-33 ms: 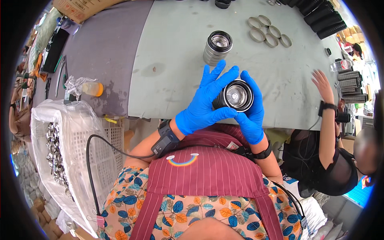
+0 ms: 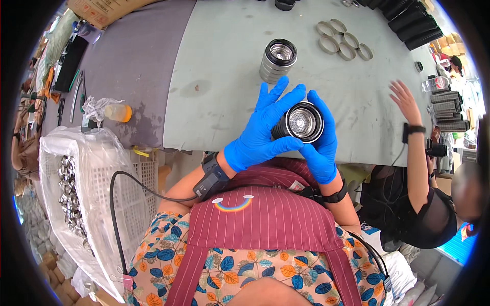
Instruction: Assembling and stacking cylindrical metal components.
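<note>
Both my hands wear blue gloves and close round a black ribbed cylinder with a perforated steel strainer [image 2: 302, 122] set inside its round mouth. The mouth faces up toward me, over the table's near edge. My left hand [image 2: 263, 130] wraps its left side, thumb along the lower rim and fingers stretched up past it. My right hand [image 2: 322, 137] holds the right side, its fingers curled along the wall. Just beyond my left fingertips stands a steel flask body [image 2: 274, 69] with a black collar and a steel insert in its mouth.
Several metal rings [image 2: 346, 51] lie grouped at the far right of the grey-green table [image 2: 214, 102]. Black ribbed cylinders [image 2: 414, 25] line the far right corner. A plastic-lined white crate [image 2: 97, 153] of metal parts sits at left. A co-worker's hand [image 2: 406, 102] reaches over the right side.
The co-worker's hand at the right has shifted a little to the left and away from me. My hands and the black cylinder have stayed in place.
</note>
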`<action>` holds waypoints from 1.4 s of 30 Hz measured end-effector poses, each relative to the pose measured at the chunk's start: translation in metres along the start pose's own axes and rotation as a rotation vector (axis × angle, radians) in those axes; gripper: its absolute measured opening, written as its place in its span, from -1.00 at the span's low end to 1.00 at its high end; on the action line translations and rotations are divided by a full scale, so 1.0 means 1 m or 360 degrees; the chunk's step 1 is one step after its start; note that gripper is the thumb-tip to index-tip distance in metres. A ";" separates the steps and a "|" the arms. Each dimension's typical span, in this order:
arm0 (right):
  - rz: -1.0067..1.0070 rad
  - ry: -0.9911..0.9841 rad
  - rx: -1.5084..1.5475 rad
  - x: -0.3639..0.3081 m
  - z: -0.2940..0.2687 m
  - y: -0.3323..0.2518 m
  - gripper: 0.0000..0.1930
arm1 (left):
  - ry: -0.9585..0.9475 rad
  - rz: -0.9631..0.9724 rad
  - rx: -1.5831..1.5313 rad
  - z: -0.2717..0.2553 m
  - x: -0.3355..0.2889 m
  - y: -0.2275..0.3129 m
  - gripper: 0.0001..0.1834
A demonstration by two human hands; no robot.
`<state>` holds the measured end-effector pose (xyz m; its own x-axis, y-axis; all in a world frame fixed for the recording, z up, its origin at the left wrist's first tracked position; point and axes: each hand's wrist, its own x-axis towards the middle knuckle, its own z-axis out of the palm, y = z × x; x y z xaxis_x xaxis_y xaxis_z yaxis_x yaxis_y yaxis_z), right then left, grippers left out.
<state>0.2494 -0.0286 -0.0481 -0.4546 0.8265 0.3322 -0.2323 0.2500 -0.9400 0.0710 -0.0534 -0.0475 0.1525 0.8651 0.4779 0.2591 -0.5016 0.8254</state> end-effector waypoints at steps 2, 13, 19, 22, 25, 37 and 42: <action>-0.0076 -0.0096 0.0097 0.001 -0.002 -0.001 -0.12 | -0.0007 -0.0028 -0.0029 0.001 -0.001 -0.002 -0.05; -0.0247 0.0045 -0.0272 0.004 -0.003 0.026 -0.25 | 0.0063 0.0298 -0.0340 0.013 0.005 -0.038 -0.13; -0.0407 -0.0132 -0.0461 0.013 -0.016 0.030 -0.24 | 0.0119 0.0290 -0.0411 0.019 -0.001 -0.050 -0.13; -0.0406 -0.0148 -0.0499 0.016 -0.010 0.035 -0.24 | 0.0312 0.0436 -0.0323 0.024 0.000 -0.050 -0.18; -0.0462 -0.0139 -0.0325 0.004 -0.021 0.066 -0.22 | 0.0276 0.0426 -0.0397 0.029 0.002 -0.050 -0.19; -0.0331 -0.0121 -0.0753 0.021 -0.003 -0.031 -0.13 | 0.0174 -0.0022 -0.0828 0.031 -0.011 -0.043 0.20; 0.0360 -0.0034 -0.0103 0.039 0.001 -0.050 -0.48 | 0.0142 -0.0062 -0.0675 0.032 -0.015 -0.046 0.24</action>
<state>0.2425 -0.0095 0.0122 -0.5072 0.8543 0.1136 -0.0670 0.0923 -0.9935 0.0867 -0.0435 -0.1028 0.0628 0.8894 0.4528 -0.1547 -0.4395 0.8848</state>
